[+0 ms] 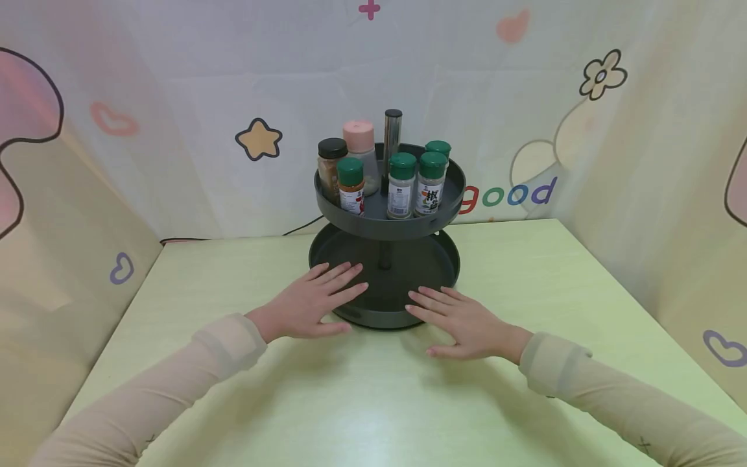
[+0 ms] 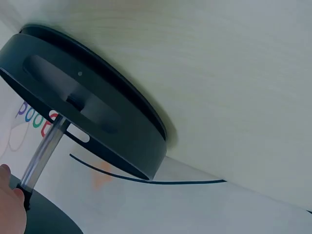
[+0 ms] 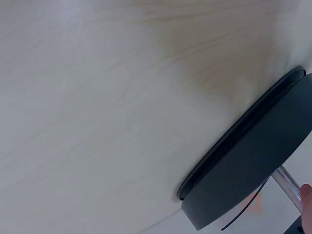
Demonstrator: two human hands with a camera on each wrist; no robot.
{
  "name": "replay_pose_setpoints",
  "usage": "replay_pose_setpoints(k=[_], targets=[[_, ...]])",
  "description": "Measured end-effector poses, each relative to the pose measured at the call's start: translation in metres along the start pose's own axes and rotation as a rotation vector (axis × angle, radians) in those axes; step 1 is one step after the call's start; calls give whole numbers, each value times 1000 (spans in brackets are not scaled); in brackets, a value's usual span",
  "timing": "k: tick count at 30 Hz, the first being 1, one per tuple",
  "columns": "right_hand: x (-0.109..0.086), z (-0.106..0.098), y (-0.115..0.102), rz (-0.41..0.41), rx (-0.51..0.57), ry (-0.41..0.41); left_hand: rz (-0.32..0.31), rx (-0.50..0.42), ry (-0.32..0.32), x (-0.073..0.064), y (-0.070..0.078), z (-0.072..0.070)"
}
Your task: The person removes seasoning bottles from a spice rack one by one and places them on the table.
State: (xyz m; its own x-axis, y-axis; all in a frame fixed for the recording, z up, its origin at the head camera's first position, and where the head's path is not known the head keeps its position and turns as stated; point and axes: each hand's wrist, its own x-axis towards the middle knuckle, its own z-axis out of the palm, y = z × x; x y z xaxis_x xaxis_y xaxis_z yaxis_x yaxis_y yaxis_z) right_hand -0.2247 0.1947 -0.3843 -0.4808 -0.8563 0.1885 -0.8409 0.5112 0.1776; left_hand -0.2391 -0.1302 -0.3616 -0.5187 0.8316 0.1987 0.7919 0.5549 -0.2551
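A dark grey two-tier round rack stands at the back middle of the table, its lower tray (image 1: 403, 318) bare inside. On the upper tray (image 1: 382, 227) stand green-capped spice jars (image 1: 400, 194), a black-lidded jar (image 1: 331, 172) and a pink-lidded bottle (image 1: 362, 159). A metal post (image 1: 392, 143) rises from it. My left hand (image 1: 315, 299) is spread flat before the lower tray's left side, fingers straight. My right hand (image 1: 463, 322) mirrors it at the right front, palm down. Neither hand holds anything. In both wrist views the lower tray (image 2: 122, 126) shows, with a bit of each hand (image 3: 306, 204) at a corner.
The light wooden table (image 1: 379, 402) stretches around the rack. Behind it hangs a patterned curtain (image 1: 210, 175) with a star and the word "good". A thin black cable (image 1: 303, 226) runs along the table's back edge.
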Motion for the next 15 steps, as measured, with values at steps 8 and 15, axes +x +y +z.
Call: replay_pose_setpoints(k=[8,15], targets=[[2,-14,3,-32,-5,31,-18,-7,57,-2,-4,-12],[7,-27,5,-36,-2,18,-2,16,218,0,-7,-19]])
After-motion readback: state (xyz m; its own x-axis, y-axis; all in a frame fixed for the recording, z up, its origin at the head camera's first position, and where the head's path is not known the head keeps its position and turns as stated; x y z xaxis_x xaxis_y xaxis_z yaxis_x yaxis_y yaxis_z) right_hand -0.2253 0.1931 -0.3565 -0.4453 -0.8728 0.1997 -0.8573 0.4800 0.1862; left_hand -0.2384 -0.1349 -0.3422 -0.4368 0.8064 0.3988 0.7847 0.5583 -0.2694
